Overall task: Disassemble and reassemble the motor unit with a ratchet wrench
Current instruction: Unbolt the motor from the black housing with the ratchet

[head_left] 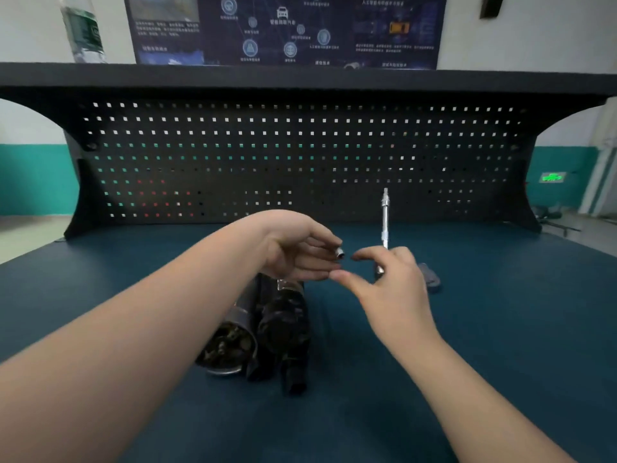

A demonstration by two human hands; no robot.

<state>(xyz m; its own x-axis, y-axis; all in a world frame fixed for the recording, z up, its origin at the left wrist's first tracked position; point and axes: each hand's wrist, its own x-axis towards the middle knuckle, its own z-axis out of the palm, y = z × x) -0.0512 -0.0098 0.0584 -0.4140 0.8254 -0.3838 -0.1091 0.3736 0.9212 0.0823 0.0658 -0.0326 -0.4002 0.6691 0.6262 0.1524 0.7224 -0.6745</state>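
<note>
The left hand [297, 259] pinches a small silver socket [339, 254] at its fingertips, held up above the bench. The right hand [394, 282] holds the ratchet [385, 222]: its rear fingers are curled round the lower shaft, so the tool stands upright, while thumb and forefinger are spread and reach toward the socket, just short of it. Below the hands the motor [267, 329] lies on the blue mat [500, 329], its dark bodies side by side and one open end showing windings.

This looks like fitting the socket to the wrench before working a fastener. Next, the square drive must be lined up with the socket and pressed home; I cannot see the drive end, which the right hand hides. A pegboard [300, 155] stands behind.
</note>
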